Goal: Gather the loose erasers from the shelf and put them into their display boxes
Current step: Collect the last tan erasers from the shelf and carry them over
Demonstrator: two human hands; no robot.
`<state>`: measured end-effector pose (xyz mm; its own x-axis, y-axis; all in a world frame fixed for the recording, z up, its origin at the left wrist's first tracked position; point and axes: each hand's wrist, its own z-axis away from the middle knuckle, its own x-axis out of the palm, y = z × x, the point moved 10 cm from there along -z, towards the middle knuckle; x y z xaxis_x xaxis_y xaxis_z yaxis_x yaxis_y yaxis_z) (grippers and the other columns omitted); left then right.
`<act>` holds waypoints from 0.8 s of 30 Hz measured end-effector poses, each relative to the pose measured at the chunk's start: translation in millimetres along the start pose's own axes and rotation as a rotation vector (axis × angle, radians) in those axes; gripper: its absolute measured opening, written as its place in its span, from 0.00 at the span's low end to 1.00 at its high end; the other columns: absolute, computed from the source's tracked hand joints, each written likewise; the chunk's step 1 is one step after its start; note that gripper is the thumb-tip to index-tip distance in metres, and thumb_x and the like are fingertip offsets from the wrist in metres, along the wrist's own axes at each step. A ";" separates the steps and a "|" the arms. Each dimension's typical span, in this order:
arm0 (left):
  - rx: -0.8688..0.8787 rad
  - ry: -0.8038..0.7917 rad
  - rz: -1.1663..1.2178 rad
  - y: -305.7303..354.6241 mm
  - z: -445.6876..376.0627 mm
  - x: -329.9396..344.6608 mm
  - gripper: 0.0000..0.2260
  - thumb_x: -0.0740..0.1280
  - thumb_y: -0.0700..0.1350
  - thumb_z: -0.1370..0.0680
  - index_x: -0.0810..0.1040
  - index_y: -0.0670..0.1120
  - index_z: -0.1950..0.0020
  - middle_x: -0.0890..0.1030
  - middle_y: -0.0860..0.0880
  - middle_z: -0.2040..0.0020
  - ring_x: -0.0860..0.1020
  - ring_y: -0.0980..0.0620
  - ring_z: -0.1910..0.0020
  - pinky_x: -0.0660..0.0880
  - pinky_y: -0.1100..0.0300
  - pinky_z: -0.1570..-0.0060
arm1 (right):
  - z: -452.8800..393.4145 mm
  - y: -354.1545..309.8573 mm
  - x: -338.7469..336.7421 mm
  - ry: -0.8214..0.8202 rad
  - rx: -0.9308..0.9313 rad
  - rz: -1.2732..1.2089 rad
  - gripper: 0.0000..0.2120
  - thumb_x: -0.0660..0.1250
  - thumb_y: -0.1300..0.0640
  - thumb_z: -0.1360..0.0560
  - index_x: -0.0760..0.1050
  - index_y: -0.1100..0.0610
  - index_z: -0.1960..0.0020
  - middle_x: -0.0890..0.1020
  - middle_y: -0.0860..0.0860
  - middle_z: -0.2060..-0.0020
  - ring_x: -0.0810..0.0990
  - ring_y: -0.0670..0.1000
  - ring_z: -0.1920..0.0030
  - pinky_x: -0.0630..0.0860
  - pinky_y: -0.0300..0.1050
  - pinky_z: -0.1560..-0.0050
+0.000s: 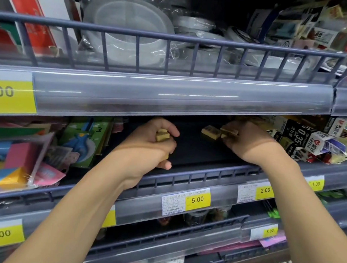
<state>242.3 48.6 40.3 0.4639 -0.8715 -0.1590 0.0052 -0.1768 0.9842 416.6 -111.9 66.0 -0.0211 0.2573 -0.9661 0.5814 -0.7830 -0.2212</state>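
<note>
Both hands deep in the dark shelf (198, 157) – left hand (152, 144) w/ fingers clamped on stacked erasers (162, 135), right hand (249, 142) pinching more near a loose eraser (210, 133) – overfull left grip could spill some.

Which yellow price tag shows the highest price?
The 7.00 tag at far left on the upper shelf rail; the other readable tags show lower prices, like 5.00 and 3.00.

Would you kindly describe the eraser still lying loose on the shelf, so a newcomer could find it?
Find the dark middle shelf above the 5.00 price tag. Between the two hands lies one tan block, the loose eraser, just left of the right hand; unlike the others, no fingers hold it.
</note>
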 end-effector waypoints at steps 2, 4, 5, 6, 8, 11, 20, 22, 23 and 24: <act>0.022 0.013 -0.017 -1.2 -1.8 -1.6 0.11 0.67 0.36 0.21 0.81 0.53 0.52 0.77 0.46 0.56 0.74 0.56 0.72 0.75 0.62 0.67 | -6.3 8.0 7.3 -0.065 0.033 0.067 0.21 0.64 0.51 0.20 0.72 0.52 0.28 0.80 0.58 0.37 0.78 0.61 0.39 0.76 0.47 0.41; 0.043 0.024 -0.023 -1.7 -3.1 -2.7 0.10 0.69 0.37 0.21 0.81 0.53 0.53 0.78 0.49 0.59 0.72 0.55 0.73 0.73 0.63 0.69 | -10.2 12.8 12.1 -0.086 0.058 0.081 0.22 0.65 0.49 0.21 0.72 0.54 0.28 0.79 0.58 0.37 0.78 0.61 0.39 0.76 0.49 0.40; 0.051 0.028 -0.023 -1.7 -3.6 -3.0 0.10 0.69 0.38 0.21 0.81 0.54 0.54 0.78 0.51 0.61 0.71 0.55 0.73 0.72 0.64 0.70 | -12.2 14.3 13.7 -0.088 0.066 0.093 0.21 0.66 0.48 0.21 0.74 0.54 0.30 0.79 0.58 0.37 0.78 0.61 0.40 0.76 0.50 0.40; 0.057 0.027 -0.024 -1.7 -4.1 -2.9 0.10 0.70 0.39 0.21 0.82 0.54 0.55 0.77 0.54 0.64 0.71 0.55 0.73 0.72 0.64 0.70 | -13.9 14.9 14.8 -0.091 0.069 0.108 0.20 0.66 0.48 0.21 0.76 0.55 0.32 0.80 0.58 0.39 0.78 0.60 0.40 0.77 0.49 0.41; 0.064 0.009 -0.038 -1.6 -4.6 -1.6 0.10 0.71 0.41 0.20 0.82 0.56 0.56 0.77 0.59 0.68 0.71 0.55 0.74 0.72 0.63 0.69 | -16.7 14.9 15.5 -0.086 0.065 0.127 0.16 0.67 0.50 0.21 0.79 0.56 0.37 0.81 0.58 0.42 0.79 0.60 0.43 0.76 0.46 0.45; 0.073 -0.007 -0.044 -0.8 -4.2 -0.6 0.08 0.71 0.44 0.20 0.83 0.57 0.55 0.76 0.62 0.70 0.70 0.56 0.74 0.72 0.64 0.68 | -21.0 17.4 13.3 -0.052 0.077 0.107 0.11 0.67 0.54 0.21 0.81 0.57 0.42 0.82 0.58 0.45 0.79 0.59 0.45 0.76 0.45 0.47; 0.034 -0.004 0.017 -3.4 -2.6 -1.1 0.04 0.75 0.51 0.22 0.83 0.58 0.56 0.78 0.61 0.63 0.71 0.56 0.74 0.75 0.58 0.56 | 3.1 -7.8 2.3 0.043 -0.059 -0.432 0.19 0.76 0.61 0.30 0.78 0.52 0.41 0.80 0.46 0.56 0.81 0.50 0.51 0.77 0.41 0.47; 0.023 0.014 0.019 -2.5 -2.1 -2.1 0.04 0.77 0.52 0.25 0.83 0.58 0.55 0.78 0.56 0.58 0.72 0.56 0.74 0.75 0.59 0.58 | 26.8 -34.7 -1.8 0.109 -0.186 -0.683 0.19 0.76 0.63 0.30 0.77 0.50 0.43 0.81 0.48 0.55 0.80 0.48 0.55 0.77 0.36 0.52; 0.016 0.023 0.014 -2.1 -1.7 -2.6 0.06 0.79 0.53 0.26 0.83 0.58 0.54 0.78 0.54 0.57 0.73 0.57 0.74 0.74 0.60 0.59 | 38.7 -47.6 -3.7 0.136 -0.252 -0.770 0.19 0.76 0.63 0.30 0.78 0.51 0.42 0.81 0.50 0.54 0.80 0.48 0.56 0.77 0.35 0.53; 0.010 0.029 0.010 -1.7 -1.1 -2.7 0.08 0.80 0.54 0.28 0.83 0.59 0.53 0.79 0.53 0.55 0.74 0.57 0.73 0.74 0.60 0.61 | 49.2 -59.8 -4.9 0.158 -0.306 -0.819 0.19 0.76 0.62 0.30 0.78 0.51 0.41 0.82 0.50 0.54 0.81 0.47 0.55 0.78 0.36 0.52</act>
<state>242.0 51.7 39.1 0.4893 -0.8596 -0.1471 -0.0084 -0.1733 0.9848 341.9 -94.2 77.4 -0.4266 0.7630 -0.4857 0.6251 -0.1393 -0.7680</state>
